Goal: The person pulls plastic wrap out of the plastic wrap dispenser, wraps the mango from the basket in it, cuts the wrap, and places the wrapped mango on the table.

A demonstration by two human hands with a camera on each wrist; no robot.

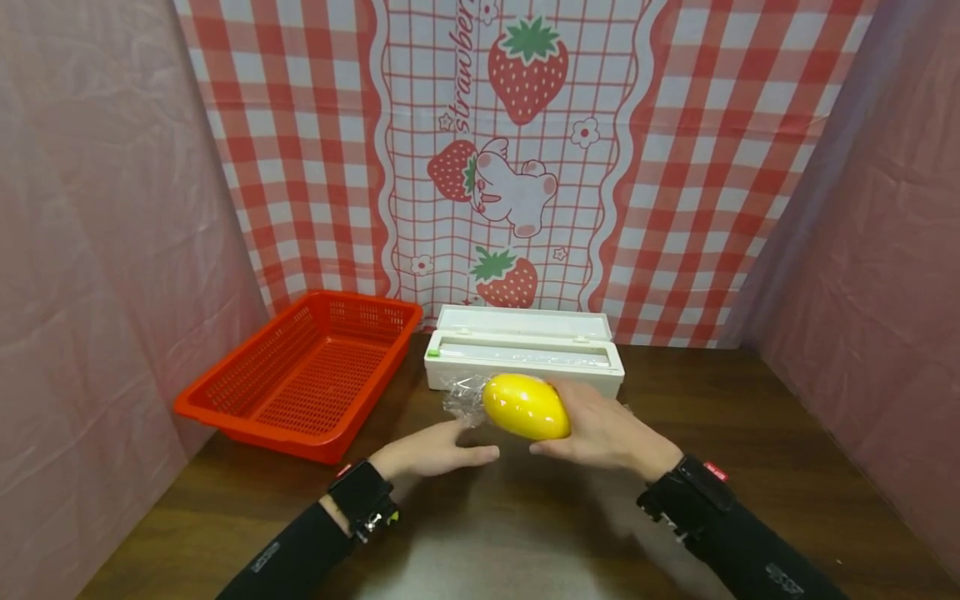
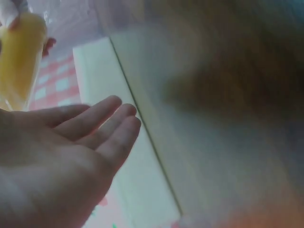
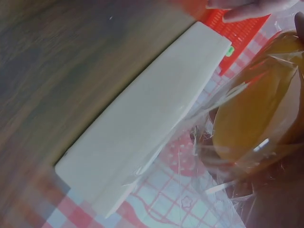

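A glossy yellow oval fruit (image 1: pixel 527 407), perhaps a mango or a lemon, is in my right hand (image 1: pixel 603 429), which grips it from the right above the table. Clear cling film (image 1: pixel 467 398) covers it and bunches loosely at its left end. In the right wrist view the film stretches in creases over the fruit (image 3: pixel 256 118). My left hand (image 1: pixel 431 450) is just left of the film with its fingers extended; the left wrist view shows the palm (image 2: pixel 61 156) with nothing in it. Behind the hands stands a white cling film dispenser (image 1: pixel 525 371), its lid raised, a green cutter (image 1: pixel 433 353) at its left end.
An orange-red plastic basket (image 1: pixel 300 437) sits on the brown wooden table (image 1: pixel 750 467) at the left. Behind the dispenser hangs a red-and-white checked cloth (image 1: pixel 675 208) with strawberry prints. Pink cloth walls (image 1: pixel 120 208) enclose both sides.
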